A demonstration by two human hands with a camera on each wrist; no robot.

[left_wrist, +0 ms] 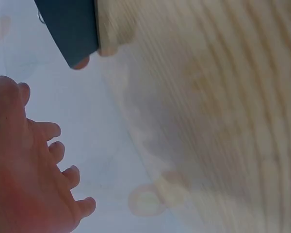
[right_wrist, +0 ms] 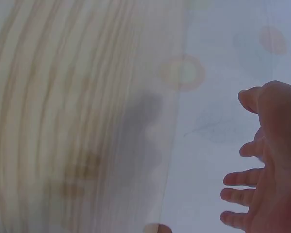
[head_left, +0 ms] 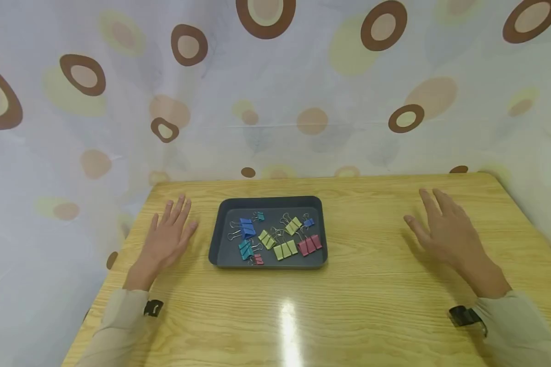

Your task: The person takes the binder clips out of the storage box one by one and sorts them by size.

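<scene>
The left hand [head_left: 163,243] and the right hand [head_left: 447,235] have fingers extended, loosely spread, over the yellow wood-grain tabletop [head_left: 372,300]. The head view shows their backs, the wrist views their palm sides. At 3 o'clock from the left hand lies a dark grey rectangular tray [head_left: 273,216], its long axis from 9 to 3 o'clock. Inside are blue, teal, yellow and pink binder clips; the large blue clip [head_left: 247,229] points its wire handles to 9 o'clock.

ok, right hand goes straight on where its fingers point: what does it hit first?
Probably the patterned cloth behind the table. The right hand seems raised above the table, but its tilt is hard to judge. The tray lies off to its left.
</scene>
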